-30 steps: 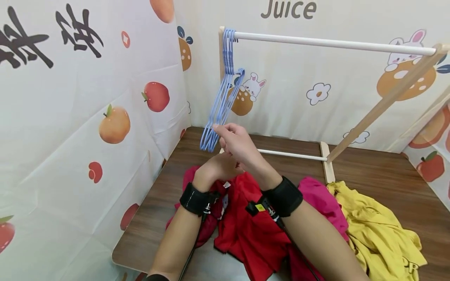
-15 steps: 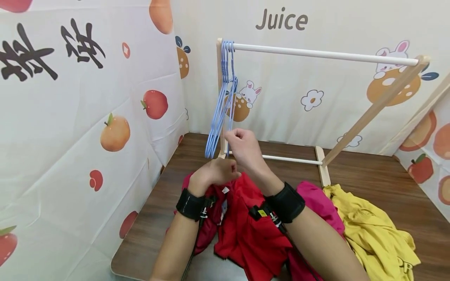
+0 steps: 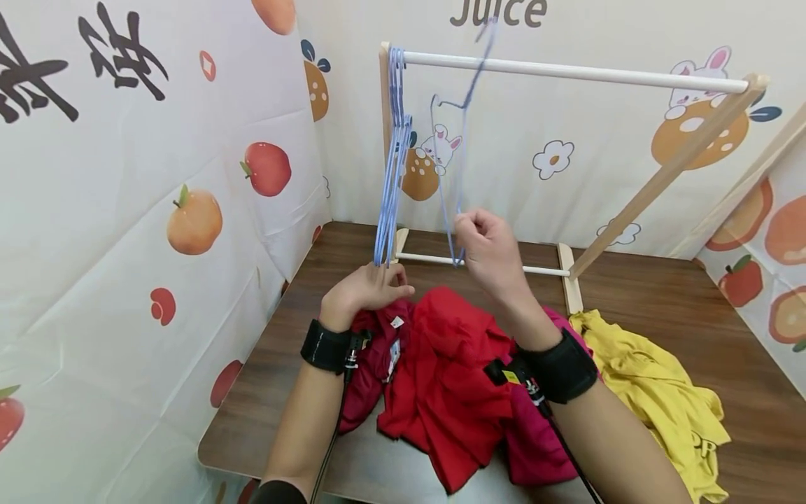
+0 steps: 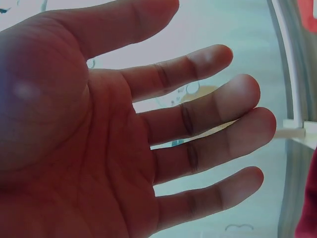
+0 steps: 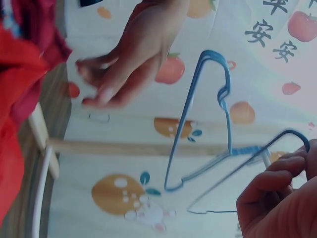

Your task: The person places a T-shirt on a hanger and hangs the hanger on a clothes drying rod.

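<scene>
In the head view my right hand (image 3: pixel 494 255) grips a blue wire hanger (image 3: pixel 471 91) by its lower end. The hanger's hook points up past the white rail (image 3: pixel 579 71), and the right wrist view shows curled fingers (image 5: pixel 270 191) at one end of it. Several more blue hangers (image 3: pixel 386 189) hang together at the rail's left end. Just below them is my left hand (image 3: pixel 371 288). The left wrist view has its palm (image 4: pixel 99 129) bare, fingers spread and holding nothing.
On the table (image 3: pixel 252 420) lie crumpled garments: dark red (image 3: pixel 371 371) at left, bright red (image 3: pixel 450 378) in the middle, magenta (image 3: pixel 535 448) and yellow (image 3: pixel 655 392) to the right. The rack's slanted wooden post (image 3: pixel 680 161) stands at right.
One hanger has come away from the hanging bunch and moved right in my right hand. My left hand has moved slightly left and its fingers have loosened.
</scene>
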### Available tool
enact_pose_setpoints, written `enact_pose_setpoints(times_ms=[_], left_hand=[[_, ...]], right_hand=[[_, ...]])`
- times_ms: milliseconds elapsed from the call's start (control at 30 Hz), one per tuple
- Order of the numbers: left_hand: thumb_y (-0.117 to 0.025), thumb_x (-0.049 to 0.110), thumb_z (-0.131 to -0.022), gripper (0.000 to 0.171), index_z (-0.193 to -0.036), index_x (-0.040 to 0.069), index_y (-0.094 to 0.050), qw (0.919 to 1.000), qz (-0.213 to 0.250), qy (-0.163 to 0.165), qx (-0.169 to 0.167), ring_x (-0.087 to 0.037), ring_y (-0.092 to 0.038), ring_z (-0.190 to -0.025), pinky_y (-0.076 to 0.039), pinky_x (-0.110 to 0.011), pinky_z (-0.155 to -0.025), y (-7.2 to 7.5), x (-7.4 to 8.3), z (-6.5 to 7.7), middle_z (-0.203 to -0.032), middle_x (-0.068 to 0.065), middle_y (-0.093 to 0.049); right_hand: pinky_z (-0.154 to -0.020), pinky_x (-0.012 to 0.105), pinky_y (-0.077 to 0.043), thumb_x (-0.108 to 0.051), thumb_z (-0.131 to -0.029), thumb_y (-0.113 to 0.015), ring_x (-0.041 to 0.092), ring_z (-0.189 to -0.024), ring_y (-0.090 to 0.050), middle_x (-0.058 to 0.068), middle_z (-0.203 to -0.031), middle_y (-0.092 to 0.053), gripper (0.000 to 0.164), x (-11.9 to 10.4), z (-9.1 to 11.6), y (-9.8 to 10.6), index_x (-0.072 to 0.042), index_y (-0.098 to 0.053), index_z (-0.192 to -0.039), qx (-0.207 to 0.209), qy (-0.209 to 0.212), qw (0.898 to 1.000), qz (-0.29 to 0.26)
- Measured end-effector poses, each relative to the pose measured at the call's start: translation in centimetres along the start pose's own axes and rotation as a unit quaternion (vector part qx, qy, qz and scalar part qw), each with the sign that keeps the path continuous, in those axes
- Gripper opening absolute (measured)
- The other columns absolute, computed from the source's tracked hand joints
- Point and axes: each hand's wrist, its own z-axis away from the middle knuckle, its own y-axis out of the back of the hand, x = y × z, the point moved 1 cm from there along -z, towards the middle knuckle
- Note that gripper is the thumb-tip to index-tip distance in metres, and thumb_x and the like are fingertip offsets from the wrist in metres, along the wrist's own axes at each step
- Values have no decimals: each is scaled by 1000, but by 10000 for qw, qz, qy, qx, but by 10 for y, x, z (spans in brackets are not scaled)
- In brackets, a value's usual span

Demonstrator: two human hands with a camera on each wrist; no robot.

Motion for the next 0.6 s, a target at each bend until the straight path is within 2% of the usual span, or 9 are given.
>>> enact_pose_setpoints(times_ms=[133, 300, 367, 467, 600], left_hand=[[-61, 33, -101, 25, -109, 10, -66, 9998, 87, 4, 200, -16, -47, -68, -39, -29, -66, 3, -6, 5, -74, -1, -48], [-61, 35, -101, 26, -111, 11, -63, 9996, 70, 68, 246, -15, -45, -67, -39, -29, -64, 10, -15, 9, -71, 1, -46], [-61, 35, -102, 26, -112, 11, -63, 9995, 45, 196, 244, -16, -45, -67, -39, -30, -64, 11, -21, 10, -72, 0, -47], [-60, 35, -102, 30, -116, 9, -63, 9992, -17, 323, 235, -18, -51, -74, -43, -33, -69, 10, -31, 14, -81, -4, -55], [-59, 35, -102, 35, -122, 7, -64, 9987, -85, 406, 291, -28, -60, -101, -49, -43, -89, 5, -44, 21, -108, -13, -67]], right_hand=[[-46, 21, -36, -16, -100, -55, 5, -50, -41, -10, -57, -46, 23, 8, 22, 29, -3, -56, -81, 79, 102, 9987, 498], [-44, 22, -39, -17, -102, -54, 6, -48, -45, -10, -58, -51, 23, 13, 41, 62, -4, -55, -84, 105, 204, 9934, 1123], [-45, 22, -41, -17, -103, -54, 7, -49, -47, -10, -59, -53, 23, 14, 45, 75, -4, -54, -84, 153, 327, 9901, 1354], [-47, 21, -43, -18, -104, -52, 9, -50, -50, -8, -61, -56, 23, 15, 49, 88, -5, -55, -85, 216, 520, 9836, 1715], [-49, 21, -44, -19, -104, -50, 11, -53, -52, -6, -62, -58, 23, 17, 50, 98, -7, -56, -85, 386, 779, 9717, 2197]])
